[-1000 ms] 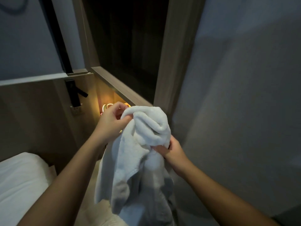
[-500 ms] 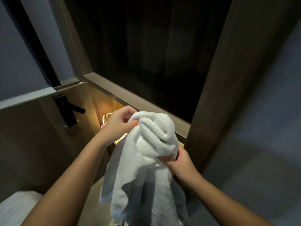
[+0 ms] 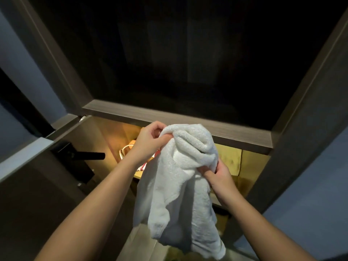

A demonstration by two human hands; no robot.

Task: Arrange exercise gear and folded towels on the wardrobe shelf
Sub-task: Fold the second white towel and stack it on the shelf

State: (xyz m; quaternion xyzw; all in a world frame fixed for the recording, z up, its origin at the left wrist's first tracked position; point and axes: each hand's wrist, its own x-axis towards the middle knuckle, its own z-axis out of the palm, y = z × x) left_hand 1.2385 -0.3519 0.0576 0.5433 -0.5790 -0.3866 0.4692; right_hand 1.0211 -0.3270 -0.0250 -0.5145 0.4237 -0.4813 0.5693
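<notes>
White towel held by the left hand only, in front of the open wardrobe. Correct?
Not left only: the left hand grips the white towel at its top and the right hand grips it lower, in front of the open wardrobe. Head view shows both.
</notes>
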